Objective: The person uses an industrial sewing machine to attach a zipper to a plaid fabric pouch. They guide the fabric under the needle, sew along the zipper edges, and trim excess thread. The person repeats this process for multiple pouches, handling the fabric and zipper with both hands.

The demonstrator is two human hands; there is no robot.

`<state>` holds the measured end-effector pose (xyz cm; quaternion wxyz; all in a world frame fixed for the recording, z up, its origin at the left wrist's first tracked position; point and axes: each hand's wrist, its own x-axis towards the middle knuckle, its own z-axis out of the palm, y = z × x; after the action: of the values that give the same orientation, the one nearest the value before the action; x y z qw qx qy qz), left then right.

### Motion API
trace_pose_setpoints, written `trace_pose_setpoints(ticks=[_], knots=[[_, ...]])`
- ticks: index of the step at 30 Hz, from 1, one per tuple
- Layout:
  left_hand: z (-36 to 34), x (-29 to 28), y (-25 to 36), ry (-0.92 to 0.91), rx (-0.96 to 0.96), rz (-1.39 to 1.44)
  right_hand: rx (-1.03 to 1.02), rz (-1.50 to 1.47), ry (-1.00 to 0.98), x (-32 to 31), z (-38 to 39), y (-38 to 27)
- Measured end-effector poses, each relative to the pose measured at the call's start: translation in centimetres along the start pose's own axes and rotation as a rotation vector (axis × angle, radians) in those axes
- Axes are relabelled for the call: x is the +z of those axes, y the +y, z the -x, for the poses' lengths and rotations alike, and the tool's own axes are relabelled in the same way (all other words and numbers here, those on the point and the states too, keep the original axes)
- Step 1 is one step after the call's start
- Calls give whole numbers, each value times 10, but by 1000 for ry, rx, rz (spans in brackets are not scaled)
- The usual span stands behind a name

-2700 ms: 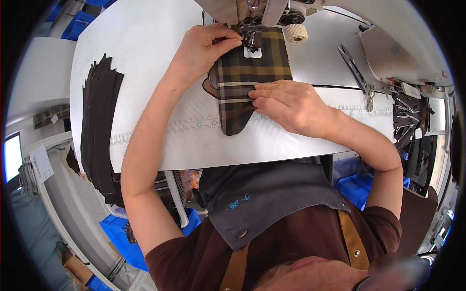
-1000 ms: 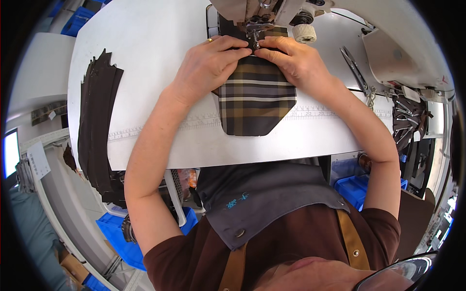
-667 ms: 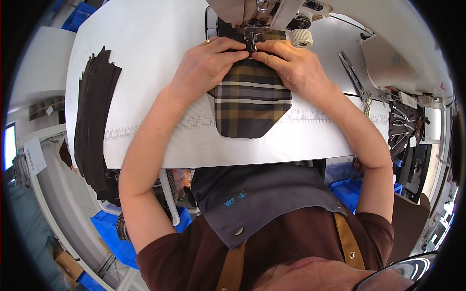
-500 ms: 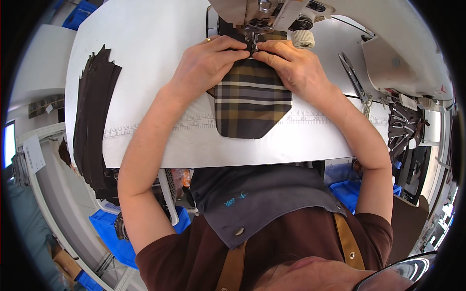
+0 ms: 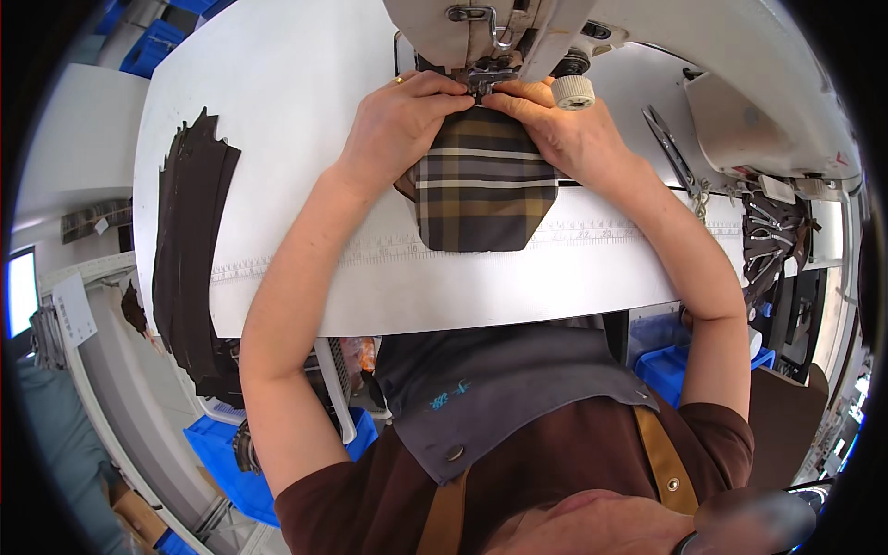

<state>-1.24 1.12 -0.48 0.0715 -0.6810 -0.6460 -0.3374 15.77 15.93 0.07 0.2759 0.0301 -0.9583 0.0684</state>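
A plaid fabric piece (image 5: 486, 199) in brown, black and white lies flat with its far end under the presser foot (image 5: 479, 90) of a sewing machine (image 5: 467, 42). To the left of the foot, my left hand (image 5: 398, 125) pinches the cloth's far edge, thumb and fingertips close to the needle. My right hand (image 5: 573, 134) grips the same cloth on the other side, fingers drawn together and partly covered by the machine's white knob (image 5: 573, 92). A darker layer shows from beneath the cloth's left side.
Dark fabric strips (image 5: 190, 250) hang over the left table edge. Scissors (image 5: 670, 148) lie right of my right hand. A ruler strip (image 5: 361, 250) crosses the white table (image 5: 370, 305). Blue bins (image 5: 231, 472) stand below, and metal clips (image 5: 766, 231) hang at the right.
The plaid fabric has slid a little farther in under the presser foot, with both hands keeping their hold beside it. The whole view has shifted slightly.
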Motion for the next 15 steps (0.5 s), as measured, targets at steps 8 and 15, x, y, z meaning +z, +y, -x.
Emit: trace_pose_setpoints(ticks=[8, 15], knots=[[-4, 1, 3, -16, 15, -14, 21, -70, 42, 0, 4, 4], [4, -4, 1, 6, -10, -11, -77, 395, 387, -201, 46, 20]])
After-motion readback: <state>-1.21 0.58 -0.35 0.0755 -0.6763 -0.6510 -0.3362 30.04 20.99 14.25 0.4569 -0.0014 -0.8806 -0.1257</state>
